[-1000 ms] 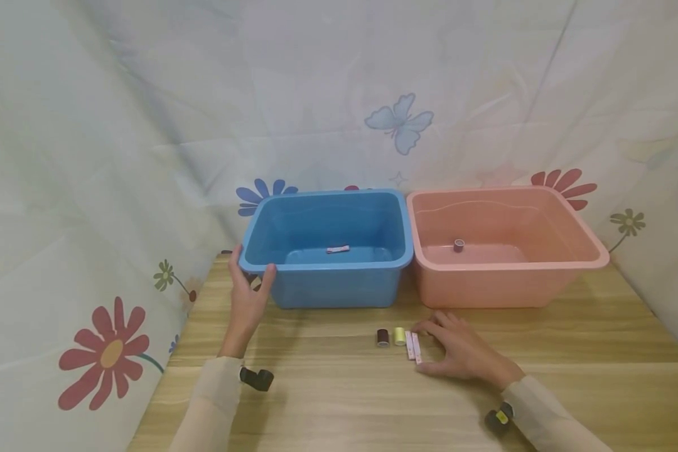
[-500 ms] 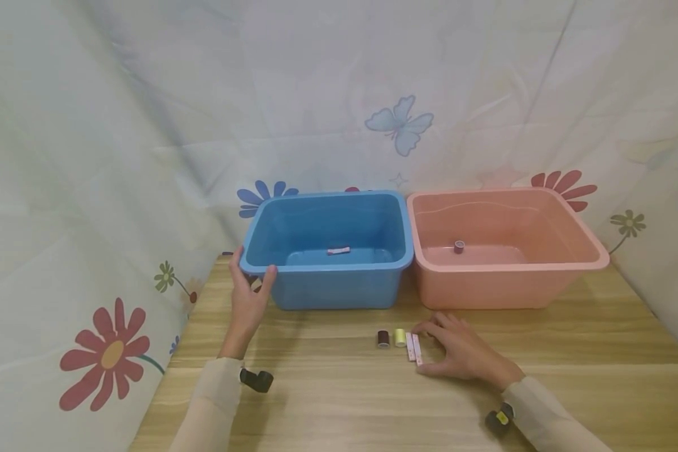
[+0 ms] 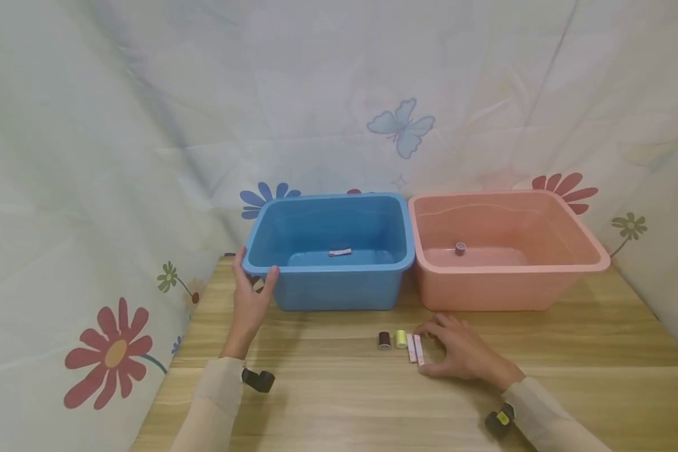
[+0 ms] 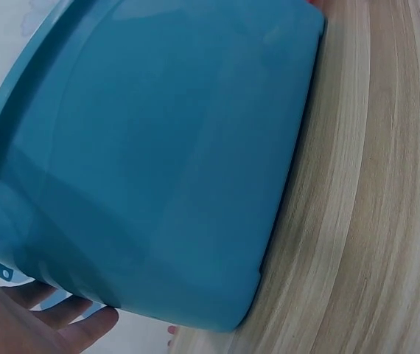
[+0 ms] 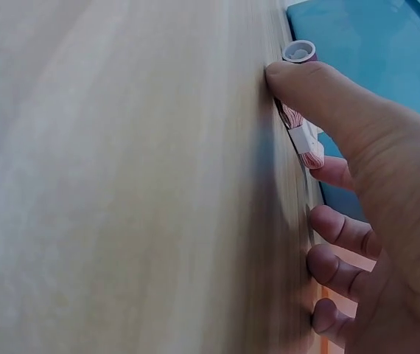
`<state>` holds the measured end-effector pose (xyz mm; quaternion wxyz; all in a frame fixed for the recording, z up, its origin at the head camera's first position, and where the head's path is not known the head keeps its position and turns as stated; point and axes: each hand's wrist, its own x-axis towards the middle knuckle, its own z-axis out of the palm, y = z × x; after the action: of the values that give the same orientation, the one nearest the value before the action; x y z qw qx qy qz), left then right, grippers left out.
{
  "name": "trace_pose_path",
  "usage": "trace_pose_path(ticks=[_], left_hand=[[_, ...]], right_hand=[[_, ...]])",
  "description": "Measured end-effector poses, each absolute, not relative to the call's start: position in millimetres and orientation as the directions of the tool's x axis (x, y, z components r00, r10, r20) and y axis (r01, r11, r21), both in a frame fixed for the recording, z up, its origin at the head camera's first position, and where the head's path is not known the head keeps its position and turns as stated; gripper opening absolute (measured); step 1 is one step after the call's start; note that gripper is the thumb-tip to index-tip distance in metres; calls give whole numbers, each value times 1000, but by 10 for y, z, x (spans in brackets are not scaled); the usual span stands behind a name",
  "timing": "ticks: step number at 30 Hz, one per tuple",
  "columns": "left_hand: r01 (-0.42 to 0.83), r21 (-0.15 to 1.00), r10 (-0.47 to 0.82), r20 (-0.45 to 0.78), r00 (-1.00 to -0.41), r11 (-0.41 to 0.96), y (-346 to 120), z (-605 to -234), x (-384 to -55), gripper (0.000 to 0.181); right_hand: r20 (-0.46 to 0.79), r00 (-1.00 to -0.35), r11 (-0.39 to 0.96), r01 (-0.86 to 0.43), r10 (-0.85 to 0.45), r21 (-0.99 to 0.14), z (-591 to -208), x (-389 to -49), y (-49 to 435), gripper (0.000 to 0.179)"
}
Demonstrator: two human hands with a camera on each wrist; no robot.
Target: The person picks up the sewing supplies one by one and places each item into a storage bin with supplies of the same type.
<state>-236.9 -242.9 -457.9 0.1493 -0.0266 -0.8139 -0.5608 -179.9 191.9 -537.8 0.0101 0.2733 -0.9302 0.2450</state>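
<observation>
My left hand (image 3: 248, 311) grips the near left corner of the blue plastic tub (image 3: 336, 292), thumb at the front rim and fingers around the side, as the left wrist view also shows. On the table, my right hand (image 3: 466, 351) has its thumb and index finger at the two ends of the nearer of two pink-and-white skeins of embroidery thread (image 3: 419, 349); its other fingers are bent. A white paper band wraps this skein (image 5: 302, 139) in the right wrist view. Left of the pair stand a yellow thread spool (image 3: 400, 339) and a dark brown spool (image 3: 384, 341).
A pink plastic tub (image 3: 486, 292) stands against the blue one's right side, with a small dark spool (image 3: 460, 249) inside. One pink-and-white skein (image 3: 339, 252) lies on the blue tub's floor. Behind both tubs hangs a printed curtain (image 3: 311, 94).
Hardly anything differs. The whole head view has shifted slightly, while both hands keep their places at the tub and the skein.
</observation>
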Motion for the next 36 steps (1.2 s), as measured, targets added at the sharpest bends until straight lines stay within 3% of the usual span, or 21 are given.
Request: trace_pose_path(ticks=[24, 36], left_hand=[[233, 887, -140, 310, -940, 399, -2458, -4669, -2417, 82], [228, 886, -147, 309, -940, 405, -2443, -4644, -2393, 84]], right_hand=[[155, -850, 701, -507, -504, -501, -5259, -1769, 1952, 70], [183, -832, 651, -529, -524, -544, -5143, -1791, 1977, 61]])
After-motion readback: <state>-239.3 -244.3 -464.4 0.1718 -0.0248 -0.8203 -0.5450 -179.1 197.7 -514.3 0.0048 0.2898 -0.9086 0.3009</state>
